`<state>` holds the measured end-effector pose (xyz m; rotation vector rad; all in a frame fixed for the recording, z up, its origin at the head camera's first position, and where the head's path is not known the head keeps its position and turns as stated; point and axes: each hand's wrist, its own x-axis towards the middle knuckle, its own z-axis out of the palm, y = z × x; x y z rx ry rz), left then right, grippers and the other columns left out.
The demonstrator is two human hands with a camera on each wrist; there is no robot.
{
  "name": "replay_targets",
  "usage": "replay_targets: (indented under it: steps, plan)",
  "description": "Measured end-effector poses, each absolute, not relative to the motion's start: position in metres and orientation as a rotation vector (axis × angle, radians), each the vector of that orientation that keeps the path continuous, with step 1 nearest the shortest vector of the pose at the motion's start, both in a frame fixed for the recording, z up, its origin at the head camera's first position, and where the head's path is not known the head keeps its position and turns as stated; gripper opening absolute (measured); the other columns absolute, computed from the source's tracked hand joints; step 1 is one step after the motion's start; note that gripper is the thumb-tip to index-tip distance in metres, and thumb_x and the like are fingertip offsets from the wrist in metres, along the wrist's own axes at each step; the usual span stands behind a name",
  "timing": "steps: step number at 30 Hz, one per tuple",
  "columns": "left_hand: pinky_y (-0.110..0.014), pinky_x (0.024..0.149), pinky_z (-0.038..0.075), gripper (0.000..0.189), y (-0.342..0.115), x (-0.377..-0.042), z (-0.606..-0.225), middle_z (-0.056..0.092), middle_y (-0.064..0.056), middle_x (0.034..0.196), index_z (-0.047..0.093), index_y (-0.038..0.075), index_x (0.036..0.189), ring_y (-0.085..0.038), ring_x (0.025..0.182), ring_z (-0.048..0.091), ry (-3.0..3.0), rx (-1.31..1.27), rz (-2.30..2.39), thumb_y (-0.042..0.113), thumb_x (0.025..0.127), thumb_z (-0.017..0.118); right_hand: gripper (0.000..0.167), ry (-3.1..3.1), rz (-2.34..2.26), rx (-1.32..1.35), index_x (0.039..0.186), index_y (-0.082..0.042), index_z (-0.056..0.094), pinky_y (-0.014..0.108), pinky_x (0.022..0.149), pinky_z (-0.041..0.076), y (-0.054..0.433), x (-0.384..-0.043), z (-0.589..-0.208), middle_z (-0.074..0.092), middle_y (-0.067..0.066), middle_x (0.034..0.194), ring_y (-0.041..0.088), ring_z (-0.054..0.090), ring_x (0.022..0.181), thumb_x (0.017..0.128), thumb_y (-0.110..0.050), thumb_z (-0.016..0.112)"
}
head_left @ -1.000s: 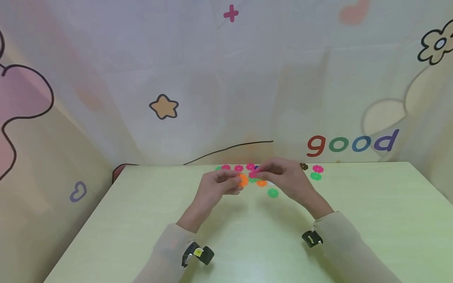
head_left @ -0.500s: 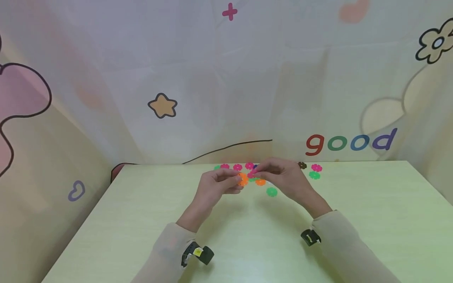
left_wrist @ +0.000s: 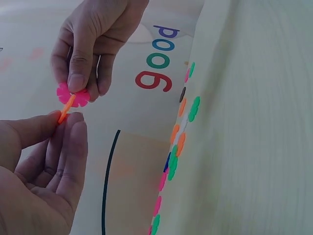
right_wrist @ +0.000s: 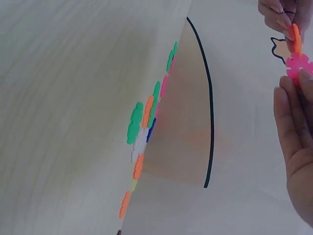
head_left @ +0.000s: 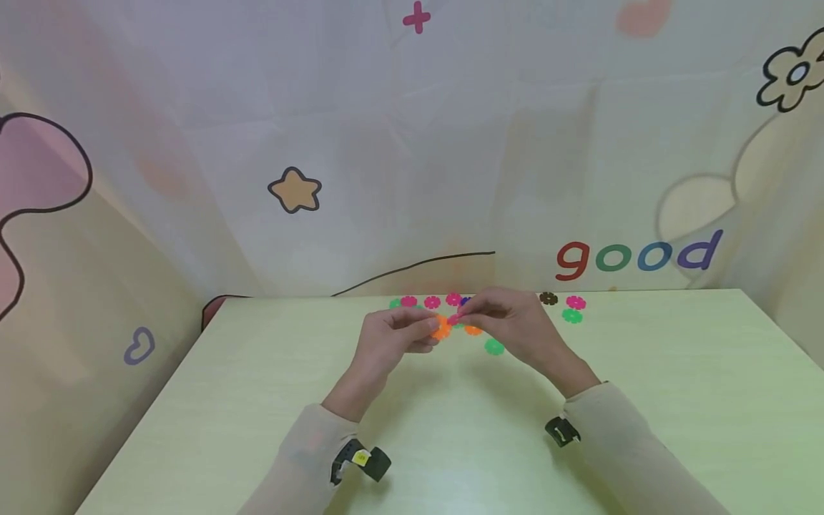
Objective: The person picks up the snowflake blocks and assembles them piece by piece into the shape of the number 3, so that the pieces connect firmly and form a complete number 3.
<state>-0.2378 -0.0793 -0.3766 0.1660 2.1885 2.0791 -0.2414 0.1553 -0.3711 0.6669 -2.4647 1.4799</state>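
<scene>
My left grip [head_left: 389, 340] pinches an orange disc [head_left: 443, 329], my right grip [head_left: 516, 325] a pink disc [head_left: 453, 320] at its two o'clock, apparently mid-joining; next: align and press.

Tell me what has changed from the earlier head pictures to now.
The right hand has brought the pink flower piece slightly to the left, closer to the orange flower piece; the two now appear to meet. Nothing was taken hold of or let go: the left hand still pinches the orange one, nearly in place. The loose pieces on the table stayed put.
</scene>
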Motion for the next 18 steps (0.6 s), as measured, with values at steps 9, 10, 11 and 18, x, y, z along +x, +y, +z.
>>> replay_targets:
  steps: [9, 10, 11, 18]
  plan:
    - [-0.029, 0.092, 0.069, 0.022, -0.081, -0.239, -0.381, 0.084, -0.006, 0.103, 0.081, -0.001, 0.119, -0.014, 0.081, 0.082, 2.163, 0.149, 2.109, 0.012, 0.101, 0.080, 0.012, -2.395, 1.430, 0.681, 0.102, -0.008, 0.085, 0.019, 0.080, 0.064, 0.145, -0.241, -0.377, 0.085, 0.006, 0.097, 0.032, 0.082, 0.091, 0.093, -0.001, 0.085]
    - [-0.029, 0.093, 0.068, 0.022, -0.080, -0.239, -0.382, 0.084, -0.005, 0.101, 0.081, -0.001, 0.119, -0.014, 0.081, 0.082, 2.155, 0.152, 2.115, 0.012, 0.101, 0.080, 0.012, -2.389, 1.426, 0.675, 0.102, -0.008, 0.085, 0.019, 0.079, 0.063, 0.144, -0.240, -0.378, 0.084, 0.006, 0.096, 0.034, 0.082, 0.091, 0.093, 0.000, 0.085]
    - [-0.029, 0.093, 0.068, 0.022, -0.080, -0.239, -0.383, 0.084, -0.003, 0.101, 0.081, -0.001, 0.120, -0.012, 0.080, 0.081, 2.145, 0.152, 2.120, 0.012, 0.101, 0.080, 0.011, -2.386, 1.423, 0.668, 0.101, -0.008, 0.085, 0.019, 0.078, 0.063, 0.143, -0.240, -0.379, 0.084, 0.006, 0.096, 0.036, 0.082, 0.091, 0.093, 0.000, 0.086]
    - [-0.032, 0.098, 0.067, 0.024, -0.079, -0.238, -0.384, 0.083, -0.001, 0.100, 0.080, -0.003, 0.121, -0.008, 0.077, 0.080, 2.112, 0.168, 2.117, 0.013, 0.102, 0.079, 0.012, -2.394, 1.441, 0.641, 0.102, -0.008, 0.085, 0.018, 0.081, 0.064, 0.144, -0.240, -0.379, 0.085, 0.006, 0.096, 0.030, 0.083, 0.091, 0.093, -0.001, 0.085]
